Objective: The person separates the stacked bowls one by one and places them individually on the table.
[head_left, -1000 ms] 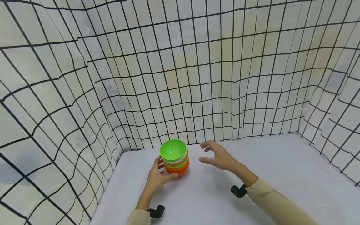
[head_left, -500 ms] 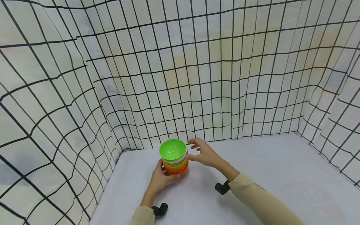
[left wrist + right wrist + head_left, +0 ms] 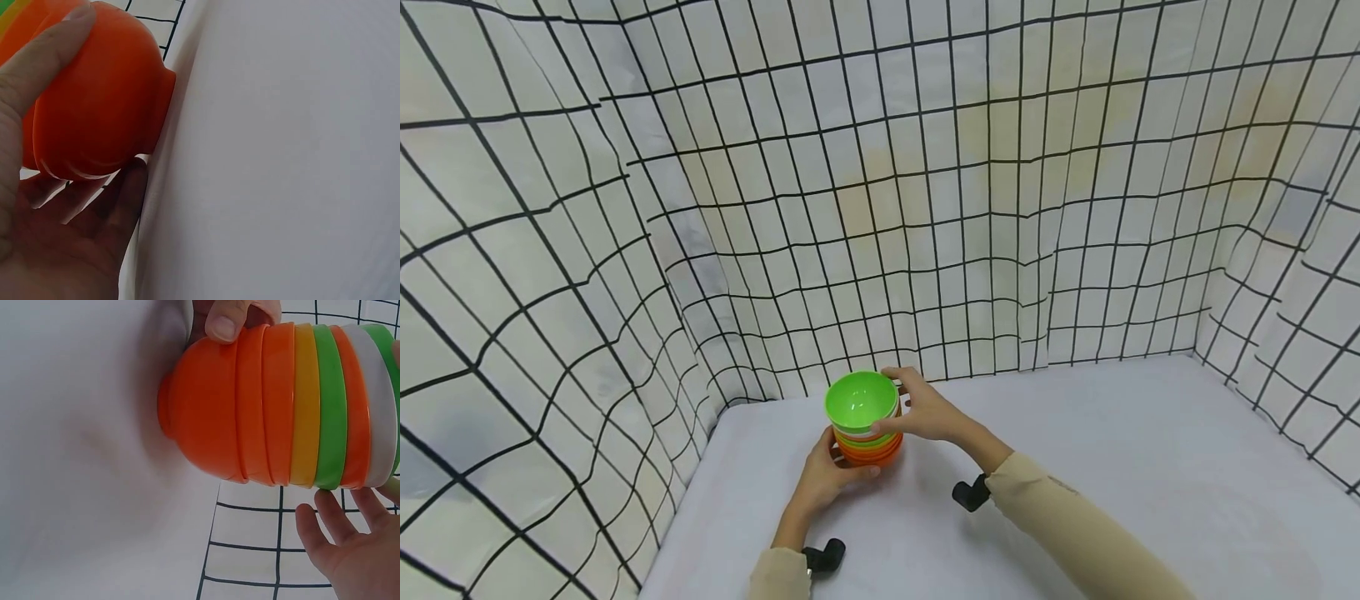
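A stack of nested plastic bowls (image 3: 303, 406) stands upright on the white table. Its lower bowls are orange; yellow, green, orange and white ones follow above, and a bright green bowl (image 3: 857, 402) is on top with its hollow facing up. My left hand (image 3: 822, 483) holds the base of the stack, the thumb lying across the bottom orange bowl (image 3: 103, 94) and the fingers round the far side. At the top, my right hand (image 3: 928, 412) grips the green bowl's right side between thumb and fingers. Part of its fingers is hidden behind the rim in the head view.
White sheeting with a black grid (image 3: 850, 208) rises behind the table and along both sides. The stack is close to the table's back edge. The white tabletop (image 3: 1112, 467) stretches away to the right. Each wrist wears a black camera mount (image 3: 972, 493).
My right hand has moved left from apart in the air to the top green bowl and now grips it. The left hand stays at the base, and the stack has hardly moved.
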`<state>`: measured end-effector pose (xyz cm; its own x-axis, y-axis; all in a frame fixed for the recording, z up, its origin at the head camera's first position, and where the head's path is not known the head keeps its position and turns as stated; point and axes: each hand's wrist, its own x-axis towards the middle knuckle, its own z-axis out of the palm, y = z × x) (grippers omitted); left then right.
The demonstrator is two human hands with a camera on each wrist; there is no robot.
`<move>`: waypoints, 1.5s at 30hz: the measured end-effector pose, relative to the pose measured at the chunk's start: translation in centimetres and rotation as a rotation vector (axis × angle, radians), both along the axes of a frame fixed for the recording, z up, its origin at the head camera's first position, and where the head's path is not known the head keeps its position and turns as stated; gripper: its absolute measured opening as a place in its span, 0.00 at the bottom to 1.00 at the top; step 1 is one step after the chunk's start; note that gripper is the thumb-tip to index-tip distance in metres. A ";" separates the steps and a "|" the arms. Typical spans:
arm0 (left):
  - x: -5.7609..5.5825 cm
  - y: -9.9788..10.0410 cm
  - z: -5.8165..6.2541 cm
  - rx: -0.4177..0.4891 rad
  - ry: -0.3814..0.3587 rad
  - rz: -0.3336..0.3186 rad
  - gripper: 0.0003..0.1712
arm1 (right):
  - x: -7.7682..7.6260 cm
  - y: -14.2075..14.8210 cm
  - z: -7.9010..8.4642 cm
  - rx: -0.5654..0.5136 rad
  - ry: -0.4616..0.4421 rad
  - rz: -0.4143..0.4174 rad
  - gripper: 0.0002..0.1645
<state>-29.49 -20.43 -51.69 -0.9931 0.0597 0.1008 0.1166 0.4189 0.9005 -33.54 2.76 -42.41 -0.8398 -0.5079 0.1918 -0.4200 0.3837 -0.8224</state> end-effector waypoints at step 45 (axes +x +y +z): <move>-0.7 -0.8 -0.3 0.133 -0.056 -0.083 0.47 | -1.3 -1.0 -0.8 -0.091 -0.142 0.074 0.63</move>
<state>-30.23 -21.18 -51.96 -0.9896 0.1311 0.0584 0.0942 0.2863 0.9535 -34.81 1.74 -43.22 -0.8227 -0.5553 0.1219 -0.3211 0.2770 -0.9056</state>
